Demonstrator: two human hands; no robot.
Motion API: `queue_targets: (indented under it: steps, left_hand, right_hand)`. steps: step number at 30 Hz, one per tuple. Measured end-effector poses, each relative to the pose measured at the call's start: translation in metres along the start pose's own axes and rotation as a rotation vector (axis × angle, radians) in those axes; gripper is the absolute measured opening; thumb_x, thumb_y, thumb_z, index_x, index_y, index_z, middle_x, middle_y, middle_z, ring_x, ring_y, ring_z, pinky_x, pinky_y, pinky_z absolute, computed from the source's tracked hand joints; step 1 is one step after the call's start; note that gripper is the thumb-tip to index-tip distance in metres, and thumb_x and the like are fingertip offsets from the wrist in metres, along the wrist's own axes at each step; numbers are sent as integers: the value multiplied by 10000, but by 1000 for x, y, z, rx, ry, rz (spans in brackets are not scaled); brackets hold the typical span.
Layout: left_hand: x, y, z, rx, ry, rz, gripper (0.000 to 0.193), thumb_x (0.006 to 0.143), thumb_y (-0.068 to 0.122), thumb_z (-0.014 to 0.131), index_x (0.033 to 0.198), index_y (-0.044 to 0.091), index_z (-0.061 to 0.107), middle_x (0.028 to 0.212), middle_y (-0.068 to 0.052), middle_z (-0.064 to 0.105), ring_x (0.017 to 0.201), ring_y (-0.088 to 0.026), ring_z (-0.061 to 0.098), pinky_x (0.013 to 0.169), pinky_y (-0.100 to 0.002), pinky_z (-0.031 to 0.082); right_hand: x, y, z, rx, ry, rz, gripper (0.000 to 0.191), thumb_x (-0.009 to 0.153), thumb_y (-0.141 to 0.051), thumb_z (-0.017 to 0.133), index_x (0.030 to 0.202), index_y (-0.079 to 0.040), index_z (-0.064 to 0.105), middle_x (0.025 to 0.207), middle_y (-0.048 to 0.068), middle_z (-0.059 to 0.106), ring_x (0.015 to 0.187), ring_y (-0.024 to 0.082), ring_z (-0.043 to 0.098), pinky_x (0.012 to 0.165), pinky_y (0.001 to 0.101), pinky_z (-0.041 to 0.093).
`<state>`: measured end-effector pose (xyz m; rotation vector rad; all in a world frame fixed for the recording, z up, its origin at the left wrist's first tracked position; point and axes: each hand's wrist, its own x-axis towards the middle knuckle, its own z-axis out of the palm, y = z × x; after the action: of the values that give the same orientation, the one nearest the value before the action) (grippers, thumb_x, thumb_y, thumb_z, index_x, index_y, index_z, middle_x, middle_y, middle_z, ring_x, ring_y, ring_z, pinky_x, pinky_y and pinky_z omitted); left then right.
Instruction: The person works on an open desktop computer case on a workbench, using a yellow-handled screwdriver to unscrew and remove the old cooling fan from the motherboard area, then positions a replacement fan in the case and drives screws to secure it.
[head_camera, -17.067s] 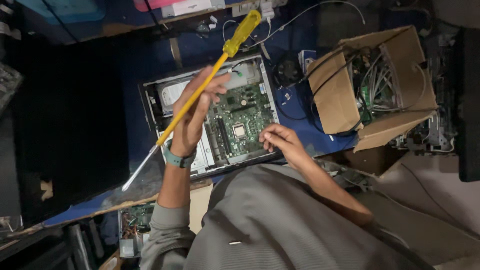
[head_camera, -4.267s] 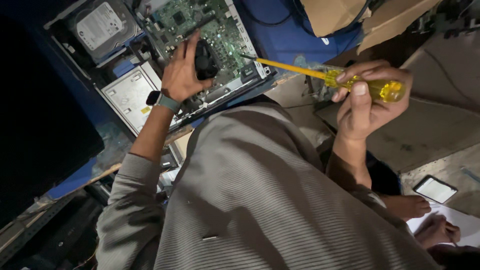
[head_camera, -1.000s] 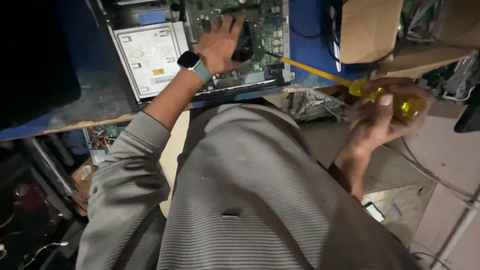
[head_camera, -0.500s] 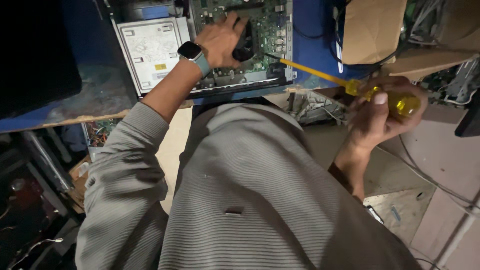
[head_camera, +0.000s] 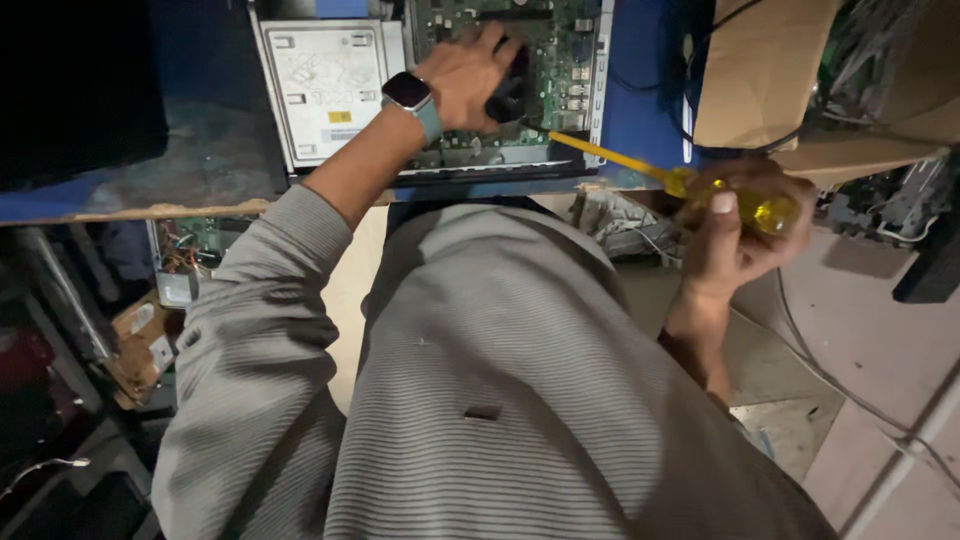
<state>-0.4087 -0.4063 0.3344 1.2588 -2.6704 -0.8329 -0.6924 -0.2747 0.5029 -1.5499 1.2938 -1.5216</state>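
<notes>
Since half a second ago little has shifted: my view has crept slightly, and both hands keep their places. Nearest me, my right hand (head_camera: 745, 225) is clamped round the yellow handle of the screwdriver (head_camera: 700, 185), off the front edge of the bench (head_camera: 130, 190), its shaft slanting up and left over that edge so the tip meets the green circuit board (head_camera: 540, 60). I judge the tool light and stiff, the smooth handle apt to slip; the handle is the place to hold it. Farther in, my left hand (head_camera: 465, 75) is curled over a black part (head_camera: 512, 90) on the board, fingers closed on it. The board looks fragile; I'd hold its edges only. The open computer case (head_camera: 330, 75) sits at the front edge. A cardboard box (head_camera: 770, 70) crowds the right; open room lies left, on the bare bench.
</notes>
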Motion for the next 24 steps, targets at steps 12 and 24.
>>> queue_targets:
  steps: [12, 24]
  left_hand:
    - [-9, -11, -2, -36, 67, -9, 1135, 566, 378, 972, 1480, -28, 435, 1327, -229, 516, 1201, -436, 554, 886, -528, 540]
    - [-9, -15, -2, -8, 84, 12, 1164, 544, 385, 978, 1474, -47, 427, 1369, -240, 507, 1226, -430, 544, 932, -517, 524]
  right_hand:
    - [10, -10, 31, -37, -124, -13, 304, 1118, -190, 728, 1171, -9, 490, 957, 236, 663, 646, 214, 618, 590, 289, 501]
    - [21, -13, 46, -62, -160, -71, 299, 1136, -96, 690, 1301, -60, 444, 918, 205, 678, 627, 204, 606, 560, 278, 479]
